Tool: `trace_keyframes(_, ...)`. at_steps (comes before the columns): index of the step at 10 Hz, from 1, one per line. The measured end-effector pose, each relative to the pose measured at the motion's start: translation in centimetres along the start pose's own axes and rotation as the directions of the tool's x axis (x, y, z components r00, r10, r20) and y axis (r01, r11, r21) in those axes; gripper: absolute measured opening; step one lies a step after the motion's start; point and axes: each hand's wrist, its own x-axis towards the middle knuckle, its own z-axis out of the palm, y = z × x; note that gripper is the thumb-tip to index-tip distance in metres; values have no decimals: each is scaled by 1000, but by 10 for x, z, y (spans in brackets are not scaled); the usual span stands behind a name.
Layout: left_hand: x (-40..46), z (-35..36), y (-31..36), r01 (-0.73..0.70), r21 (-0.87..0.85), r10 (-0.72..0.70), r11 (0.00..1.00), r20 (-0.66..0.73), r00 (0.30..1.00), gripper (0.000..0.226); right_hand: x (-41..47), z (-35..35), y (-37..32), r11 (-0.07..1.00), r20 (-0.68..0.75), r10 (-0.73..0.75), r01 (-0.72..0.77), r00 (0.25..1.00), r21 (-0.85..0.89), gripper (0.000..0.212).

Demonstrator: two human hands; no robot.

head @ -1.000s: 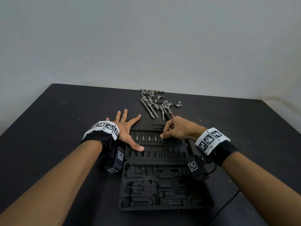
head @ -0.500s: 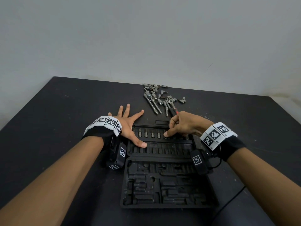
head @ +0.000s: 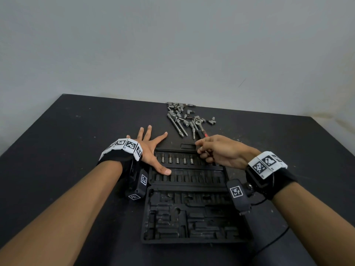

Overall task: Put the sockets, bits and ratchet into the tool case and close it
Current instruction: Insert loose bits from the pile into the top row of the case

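A bare recording bench, more test setup than working shop.

We see a plain black table pushed against a blank grey-white wall, its far edge meeting the wall. We note marker-printed wristbands with small tagged black modules on both forearms, and a thin cable trailing off the near right edge. Loose sockets and bits lie near the far edge, beyond an open tool case.

Soft, even, dimmish light; faint shadows, no glare; wide-angle bending at edges; sharp focus.
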Motion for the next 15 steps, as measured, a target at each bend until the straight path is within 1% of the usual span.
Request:
trace_keyframes(1, 0, -1, 0, -1, -1, 1, 1000, 0, 1000, 156, -8, -5, -2, 999, 18, -8, 8, 1000, 31, 36)
trace_keyframes(2, -1, -1, -1, -1, -1, 1, 1000, 5, 1000, 156, -12, -4, -2, 998, 39, -15, 13, 999, 57, 36)
trace_keyframes(3, -1, -1, 0, 0, -2, 0, 1000, 3, 1000, 156, -13, -1, -4, 996, 32, -45, 42, 998, 78, 35)
trace_keyframes(5, 1, 0, -2, 3, 4, -3, 1000, -7, 1000, 155, -13, 8, -3, 989, 32, -20, 15, 999, 148, 35)
trace_keyframes(6, 2, 0, -2, 2, 4, -2, 1000, -12, 1000, 155, -14, 9, 1, 984, 32, -13, 7, 999, 179, 31)
trace_keyframes(7, 3, 0, -1, 2, 3, -2, 1000, -11, 1000, 155, -15, 7, 3, 991, 16, -17, 14, 1000, 134, 23)
trace_keyframes(8, 3, 0, -2, 3, 5, -3, 1000, -12, 1000, 155, -15, 3, 5, 998, -3, -45, 45, 999, 35, 12)
trace_keyframes(9, 3, 1, -2, -3, 3, 3, 1000, -14, 1000, 155, -16, -3, 6, 987, -68, -77, 67, 995, -145, 7)
trace_keyframes(10, 4, 2, -2, -6, 4, 6, 1000, -23, 1000, 154, -19, -10, 3, 935, -104, -127, 84, 986, -345, 10)
trace_keyframes(11, 5, 1, -2, -4, 7, 4, 1000, -20, 1000, 154, -21, -14, 0, 898, -104, -142, 84, 984, -431, 13)
trace_keyframes(12, 4, 0, -2, -3, 8, 3, 1000, -12, 1000, 154, -21, -15, -1, 896, -104, -123, 65, 987, -440, 23)
trace_keyframes(13, 4, 0, -2, -4, 6, 4, 1000, -6, 1000, 154, -20, -14, 0, 925, -81, -74, 38, 994, -377, 31)
trace_keyframes(14, 4, 2, -3, -1, 8, 2, 1000, -4, 1000, 154, -21, -12, 4, 923, -49, -46, 24, 998, -384, 29)
trace_keyframes(15, 4, 3, -3, -3, 11, 3, 1000, 0, 1000, 154, -20, -13, 6, 914, -10, -52, 44, 999, -402, 21)
